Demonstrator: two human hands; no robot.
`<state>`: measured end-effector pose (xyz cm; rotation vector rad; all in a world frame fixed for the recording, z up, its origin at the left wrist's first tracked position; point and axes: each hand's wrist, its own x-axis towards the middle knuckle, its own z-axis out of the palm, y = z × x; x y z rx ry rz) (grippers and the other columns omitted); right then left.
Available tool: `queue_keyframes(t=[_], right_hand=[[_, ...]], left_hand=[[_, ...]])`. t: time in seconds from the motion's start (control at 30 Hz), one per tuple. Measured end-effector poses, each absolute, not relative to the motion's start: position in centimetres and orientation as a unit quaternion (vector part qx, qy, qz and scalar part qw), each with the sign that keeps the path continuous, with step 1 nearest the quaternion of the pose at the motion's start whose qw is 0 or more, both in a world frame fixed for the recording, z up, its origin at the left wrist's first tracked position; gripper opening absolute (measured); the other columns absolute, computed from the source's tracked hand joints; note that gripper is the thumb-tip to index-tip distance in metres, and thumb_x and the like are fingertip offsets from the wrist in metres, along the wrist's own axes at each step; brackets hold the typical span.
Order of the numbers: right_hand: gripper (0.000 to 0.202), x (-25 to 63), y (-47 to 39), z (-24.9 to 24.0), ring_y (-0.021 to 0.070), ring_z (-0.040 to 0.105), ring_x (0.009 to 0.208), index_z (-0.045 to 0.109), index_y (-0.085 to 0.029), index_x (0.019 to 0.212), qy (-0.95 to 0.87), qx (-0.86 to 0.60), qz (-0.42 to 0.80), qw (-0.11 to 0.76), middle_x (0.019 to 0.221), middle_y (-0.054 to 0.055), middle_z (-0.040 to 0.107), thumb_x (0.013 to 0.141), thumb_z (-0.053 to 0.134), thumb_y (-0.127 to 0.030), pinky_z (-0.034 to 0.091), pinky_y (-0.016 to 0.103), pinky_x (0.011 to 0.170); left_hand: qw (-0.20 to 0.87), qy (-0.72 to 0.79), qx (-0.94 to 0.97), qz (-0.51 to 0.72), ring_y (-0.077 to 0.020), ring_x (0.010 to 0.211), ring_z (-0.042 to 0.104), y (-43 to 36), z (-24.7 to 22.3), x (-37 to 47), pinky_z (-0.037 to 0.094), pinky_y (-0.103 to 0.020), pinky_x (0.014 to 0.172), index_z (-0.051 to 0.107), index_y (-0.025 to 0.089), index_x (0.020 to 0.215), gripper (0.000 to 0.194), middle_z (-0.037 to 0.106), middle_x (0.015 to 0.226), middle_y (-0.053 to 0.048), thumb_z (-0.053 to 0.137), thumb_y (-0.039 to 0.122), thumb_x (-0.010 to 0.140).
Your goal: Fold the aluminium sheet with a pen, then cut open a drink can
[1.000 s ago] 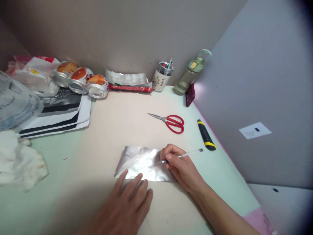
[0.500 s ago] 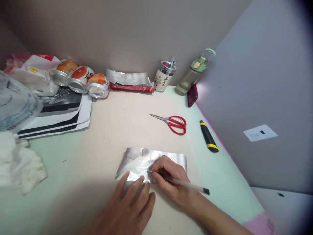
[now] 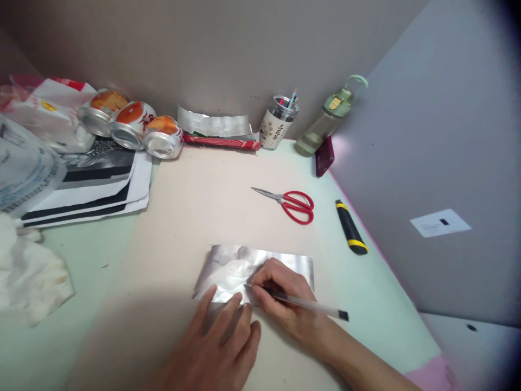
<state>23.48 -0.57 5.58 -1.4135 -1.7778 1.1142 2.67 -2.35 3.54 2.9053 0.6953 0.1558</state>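
Observation:
A shiny silver metal sheet [image 3: 228, 260] lies flat in front of me, with faint raised lines on its surface. My right hand [image 3: 283, 296] grips a clear pen [image 3: 321, 308] with a black end, and its tip rests on the sheet near the middle. Spread fingers of my left hand [image 3: 223, 331] press on the sheet's near edge, left of the pen. Beyond the sheet lie scissors [image 3: 298, 206] with red handles, their blades together and pointing left. The sheet's near right part is hidden under my right hand.
A black and yellow utility knife [image 3: 350, 228] lies at the right. Along the back stand a pen cup [image 3: 274, 127], a green bottle [image 3: 325, 122] and a dark red phone-like object [image 3: 324, 156]. Cut can pieces [image 3: 220, 142], drink cans [image 3: 163, 138], printed papers [image 3: 138, 184] and crumpled white cloth [image 3: 36, 277] sit leftward.
The camera view has shifted slightly. Both hands keep nearly the same places, and the pen tip has moved only a tiny bit on the sheet.

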Motion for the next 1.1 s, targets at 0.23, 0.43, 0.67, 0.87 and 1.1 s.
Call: queue_keyframes(t=[0.23,0.43,0.67,0.87,1.1], right_hand=[[0.014,23.3,-0.5,5.7,0.0137,0.048,0.068,0.057,-0.020,0.076,-0.677,-0.524,0.417,0.305,0.074,-0.001,0.054,0.088,0.057,-0.013,0.037,0.027,0.062],[0.014,23.5,-0.7,5.2,0.0127,0.048,0.068,0.057,-0.020,0.077,-0.675,-0.524,0.413,0.315,0.076,-0.001,0.055,0.089,0.058,-0.013,0.037,0.026,0.061],[0.014,23.3,-0.5,5.5,0.0127,0.048,0.067,0.058,-0.019,0.075,-0.684,-0.518,0.408,0.312,0.073,-0.001,0.054,0.088,0.058,-0.014,0.037,0.026,0.060],[0.015,23.2,-0.4,6.1,0.0135,0.049,0.068,0.057,-0.019,0.074,-0.684,-0.522,0.413,0.298,0.073,-0.001,0.054,0.087,0.056,-0.013,0.038,0.027,0.062],[0.014,23.5,-0.7,5.8,0.0134,0.049,0.070,0.056,-0.019,0.077,-0.689,-0.520,0.410,0.294,0.075,-0.001,0.054,0.088,0.055,-0.012,0.038,0.027,0.062]], left_hand=[[0.099,0.226,0.969,0.027,-0.0315,0.127,0.055,-2.4,3.9,2.5,0.045,-0.052,0.102,0.056,0.023,0.137,0.044,0.066,0.133,-0.011,0.055,0.039,0.096],[0.133,0.215,0.967,-0.023,-0.0371,0.134,0.049,-2.3,4.3,2.8,0.045,-0.061,0.104,0.049,0.017,0.143,0.061,0.059,0.142,-0.017,0.065,0.019,0.085],[0.160,0.193,0.967,-0.033,-0.0393,0.133,0.050,-1.9,4.5,2.7,0.047,-0.063,0.101,0.047,0.015,0.144,0.061,0.056,0.143,-0.019,0.063,0.022,0.086],[0.137,0.172,0.975,-0.020,-0.0431,0.135,0.047,-1.9,4.4,2.4,0.048,-0.068,0.098,0.044,0.009,0.145,0.063,0.055,0.143,-0.025,0.058,0.014,0.084],[0.129,0.167,0.977,-0.026,-0.0433,0.133,0.049,-1.8,4.9,2.5,0.049,-0.068,0.096,0.046,0.008,0.143,0.061,0.057,0.141,-0.024,0.052,0.009,0.082]])
